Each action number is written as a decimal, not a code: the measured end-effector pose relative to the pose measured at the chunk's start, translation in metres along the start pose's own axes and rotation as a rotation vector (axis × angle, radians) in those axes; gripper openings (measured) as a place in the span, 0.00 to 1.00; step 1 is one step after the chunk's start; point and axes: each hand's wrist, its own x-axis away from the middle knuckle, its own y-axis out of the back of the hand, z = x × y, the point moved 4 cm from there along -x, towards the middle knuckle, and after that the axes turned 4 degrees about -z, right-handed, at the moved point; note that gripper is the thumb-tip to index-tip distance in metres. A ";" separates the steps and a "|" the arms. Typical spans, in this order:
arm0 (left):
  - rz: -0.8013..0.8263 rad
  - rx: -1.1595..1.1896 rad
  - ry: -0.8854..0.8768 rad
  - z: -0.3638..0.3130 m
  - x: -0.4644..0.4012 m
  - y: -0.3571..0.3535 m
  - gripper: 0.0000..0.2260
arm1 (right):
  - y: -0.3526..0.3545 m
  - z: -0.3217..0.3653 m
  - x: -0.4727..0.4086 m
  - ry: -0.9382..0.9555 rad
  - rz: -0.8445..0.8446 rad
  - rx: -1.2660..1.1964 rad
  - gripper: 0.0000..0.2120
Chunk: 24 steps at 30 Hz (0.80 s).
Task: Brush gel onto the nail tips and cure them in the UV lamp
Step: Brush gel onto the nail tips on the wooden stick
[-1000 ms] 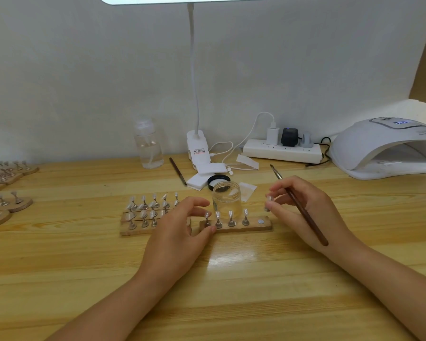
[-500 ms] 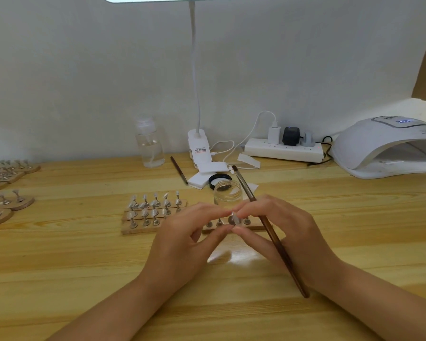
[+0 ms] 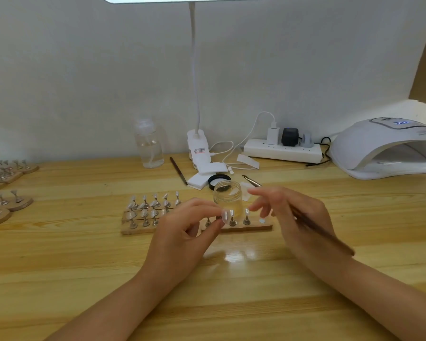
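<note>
- Left hand [image 3: 182, 232]: pinches one clear nail tip [image 3: 226, 216] on its stand, handed over from the right hand half a second ago.
- Right hand [image 3: 295, 217]: has drawn back, forefingers loosely spread, brush [image 3: 322, 233] held in the rear fingers.
- Wooden strip [image 3: 253, 227]: on the desk [image 3: 231, 303]; one magnet spot vacant.
- Gel jar [image 3: 228, 196]: open, just behind.
- UV lamp [image 3: 389, 148]: far right.
- Judgement: tip is presented for brushing; curing pending.

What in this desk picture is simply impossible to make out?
Head view, the only one:
- Clear nail tip: gel coating too small to tell; left hand pinches it.
- Brown-handled brush: motion-blurred, middle hidden by right hand.
- White domed UV lamp: right side cut off; display blurred.
- Clear glass jar: fill level unclear.
</note>
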 end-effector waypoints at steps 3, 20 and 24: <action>-0.019 0.051 0.054 0.003 0.000 0.001 0.07 | 0.004 -0.006 -0.006 -0.262 -0.050 -0.197 0.18; -0.078 0.115 0.180 0.007 -0.003 0.006 0.09 | -0.024 -0.030 -0.086 -0.220 0.066 0.298 0.18; -0.083 0.113 0.189 0.007 -0.003 0.006 0.10 | -0.039 -0.032 -0.083 -0.184 0.144 0.391 0.20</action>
